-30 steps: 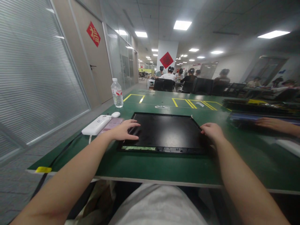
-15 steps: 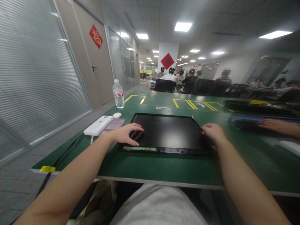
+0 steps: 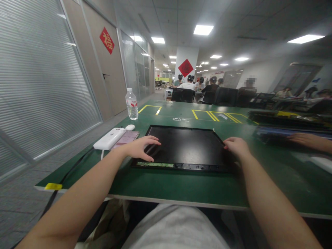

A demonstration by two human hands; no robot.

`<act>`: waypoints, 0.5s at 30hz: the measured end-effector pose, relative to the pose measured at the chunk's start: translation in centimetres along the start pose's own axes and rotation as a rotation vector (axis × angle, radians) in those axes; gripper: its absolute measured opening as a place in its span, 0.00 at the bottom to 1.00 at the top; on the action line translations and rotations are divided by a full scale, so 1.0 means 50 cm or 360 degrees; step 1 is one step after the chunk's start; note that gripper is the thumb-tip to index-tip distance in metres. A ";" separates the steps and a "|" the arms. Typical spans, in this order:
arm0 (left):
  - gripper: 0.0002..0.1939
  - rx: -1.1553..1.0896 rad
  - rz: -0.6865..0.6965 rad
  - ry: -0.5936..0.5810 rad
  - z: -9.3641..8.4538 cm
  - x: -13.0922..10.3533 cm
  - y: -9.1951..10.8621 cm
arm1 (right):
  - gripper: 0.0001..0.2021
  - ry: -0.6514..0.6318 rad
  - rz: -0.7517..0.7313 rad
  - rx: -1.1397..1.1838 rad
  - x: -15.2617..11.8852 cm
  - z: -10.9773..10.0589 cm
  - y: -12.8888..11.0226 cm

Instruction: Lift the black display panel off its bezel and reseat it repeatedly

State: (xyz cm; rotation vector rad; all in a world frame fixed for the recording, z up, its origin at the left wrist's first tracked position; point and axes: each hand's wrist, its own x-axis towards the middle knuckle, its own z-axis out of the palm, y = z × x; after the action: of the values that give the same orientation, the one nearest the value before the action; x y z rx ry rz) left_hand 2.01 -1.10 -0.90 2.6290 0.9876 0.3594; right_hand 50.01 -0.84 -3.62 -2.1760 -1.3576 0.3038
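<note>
A black display panel (image 3: 185, 143) lies flat on the green table, with a green circuit strip (image 3: 155, 165) along the left part of its near edge. My left hand (image 3: 142, 147) is at the panel's left side, fingers and thumb spread apart over that edge; whether the palm touches it I cannot tell. At the opposite side, my right hand (image 3: 237, 147) has its thumb and fingers closed on the right edge of the panel. A small light bit (image 3: 213, 130) sticks up at the panel's far right corner.
Left of the panel lie a white power bank (image 3: 109, 138), a phone (image 3: 126, 138) and a white oval case (image 3: 130, 127). Behind them stands a water bottle (image 3: 132, 105). At right, another person's hand (image 3: 310, 140) rests near blurred dark panels (image 3: 298, 119). Yellow tape (image 3: 150, 105) marks the table's far side.
The view has shifted very slightly. Both hands and the display panel hold practically the same positions as before.
</note>
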 end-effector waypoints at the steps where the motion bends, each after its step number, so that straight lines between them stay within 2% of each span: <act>1: 0.36 0.0008 -0.0010 0.0001 -0.001 -0.001 -0.002 | 0.12 0.0000 -0.0001 0.0009 0.001 0.001 0.001; 8: 0.38 0.0007 -0.0048 -0.0043 -0.008 -0.006 -0.021 | 0.11 0.0006 -0.0017 -0.0020 0.007 0.004 0.007; 15: 0.38 -0.0005 -0.0023 -0.0045 -0.008 -0.006 -0.014 | 0.11 0.0007 -0.0002 -0.0015 0.012 0.006 0.008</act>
State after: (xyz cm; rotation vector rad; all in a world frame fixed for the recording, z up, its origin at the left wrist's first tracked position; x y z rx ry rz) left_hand 1.22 -0.72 -0.84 2.6157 0.9956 0.3193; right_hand 50.48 -0.34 -4.04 -2.1821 -1.3609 0.2928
